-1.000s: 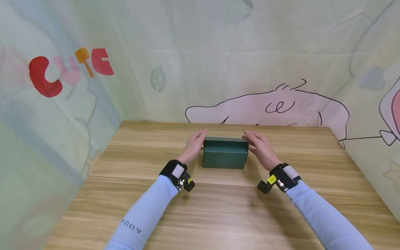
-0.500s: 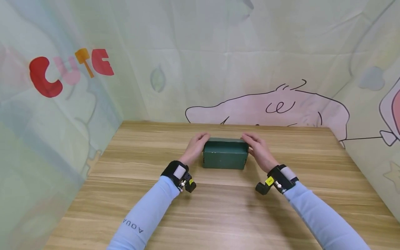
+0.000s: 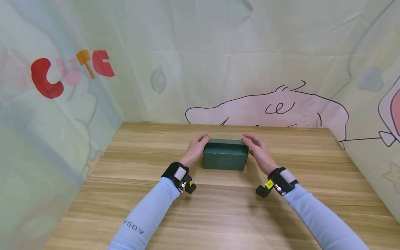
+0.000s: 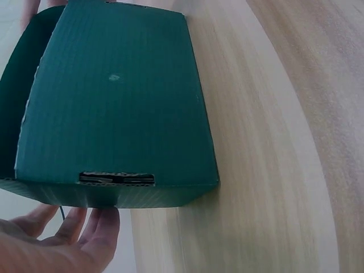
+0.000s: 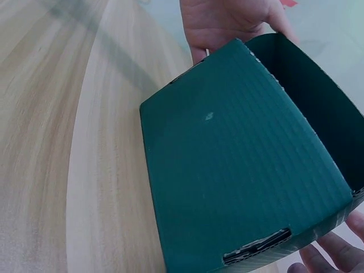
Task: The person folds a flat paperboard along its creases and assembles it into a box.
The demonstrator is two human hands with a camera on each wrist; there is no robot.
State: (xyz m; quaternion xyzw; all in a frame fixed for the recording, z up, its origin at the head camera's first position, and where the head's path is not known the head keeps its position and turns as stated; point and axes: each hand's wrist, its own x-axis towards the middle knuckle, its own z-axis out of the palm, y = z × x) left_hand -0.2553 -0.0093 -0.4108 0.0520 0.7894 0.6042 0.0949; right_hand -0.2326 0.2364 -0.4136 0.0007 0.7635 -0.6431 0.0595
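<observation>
A green cardboard box (image 3: 225,161) sits on the wooden table in the head view, with its lid (image 3: 226,141) raised along the far side. The left hand (image 3: 196,149) grips the lid's left corner, its fingers bent round it. At the other end, the right hand (image 3: 258,151) holds the lid's right corner in the same way. Fingertips (image 4: 105,224) press at the box's end wall in the left wrist view. Seen from the right wrist, the left hand (image 5: 227,23) reaches the far end of the box. The dark inside shows only in part.
The wooden table (image 3: 218,215) reaches back to a printed cloth (image 3: 212,62) that hangs behind it and along both sides. A small camera on a black strap is worn on each wrist.
Both hands have come in closer to the box and their fingers, straighter before, now bend round the lid's corners. The box has hardly moved.
</observation>
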